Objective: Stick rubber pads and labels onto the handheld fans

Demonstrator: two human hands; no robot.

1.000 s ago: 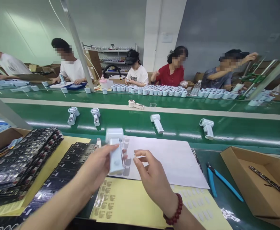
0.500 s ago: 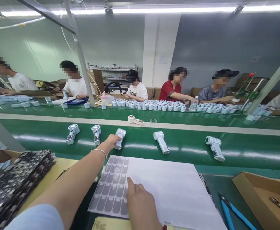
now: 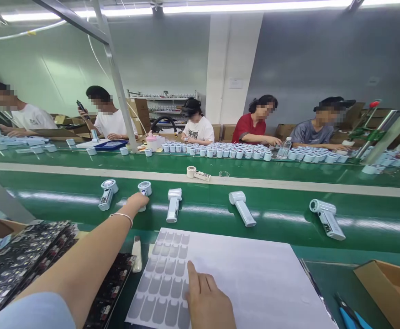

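Observation:
My left hand [image 3: 136, 201] reaches out over the green conveyor belt [image 3: 275, 214] and closes round the handle of a white handheld device [image 3: 144, 188], whose round head shows above my fingers. Just right of it another white device [image 3: 173, 205] lies on the belt by itself. My right hand [image 3: 205, 301] rests on a white sheet of grey stickers [image 3: 241, 274] in front of me, index finger stretched out on the stickers, holding nothing.
More white devices lie on the belt at the left [image 3: 107, 194], middle [image 3: 243, 209] and right [image 3: 326, 218]. Stacked black boards [image 3: 22, 260] sit at my left, a cardboard box [image 3: 388, 283] and blue pliers [image 3: 352, 315] at my right. Several people work across the belt behind rows of small white cups [image 3: 220, 151].
My left hand carried a white device from over the sheet to the belt, let it go, then moved left onto the neighbouring device. My right hand came down onto the sticker sheet.

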